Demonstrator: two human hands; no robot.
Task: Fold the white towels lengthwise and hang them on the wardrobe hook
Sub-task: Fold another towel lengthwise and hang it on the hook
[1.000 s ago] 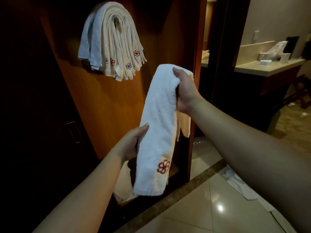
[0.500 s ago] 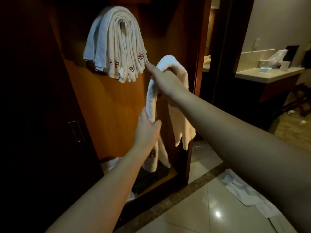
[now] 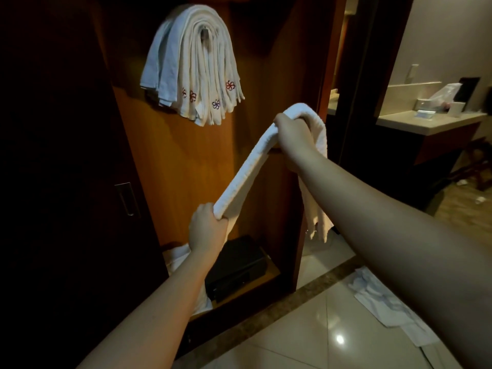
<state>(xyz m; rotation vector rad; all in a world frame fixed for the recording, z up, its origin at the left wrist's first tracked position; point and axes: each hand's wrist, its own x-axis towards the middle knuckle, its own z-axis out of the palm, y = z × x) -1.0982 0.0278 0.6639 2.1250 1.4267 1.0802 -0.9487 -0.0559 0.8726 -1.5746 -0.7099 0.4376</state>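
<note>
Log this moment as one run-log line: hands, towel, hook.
left hand: grips towel low | right hand: grips towel high | folded towel: stretched between hands, not hung | wardrobe hook: holds hung towels

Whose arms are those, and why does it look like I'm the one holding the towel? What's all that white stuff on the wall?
The camera sits on a person's head and looks down, so their arms seem like yours. The left hand grips the lower part of a folded white terry towel, and the right hand holds its upper part, so it stretches between them. The white stuff is a bunch of folded white towels with small flower marks, draped over a hook in the brown wooden wardrobe. A black box sits on the wardrobe's bottom shelf. Crumpled white cloths lie on the shiny tiled floor.
</note>
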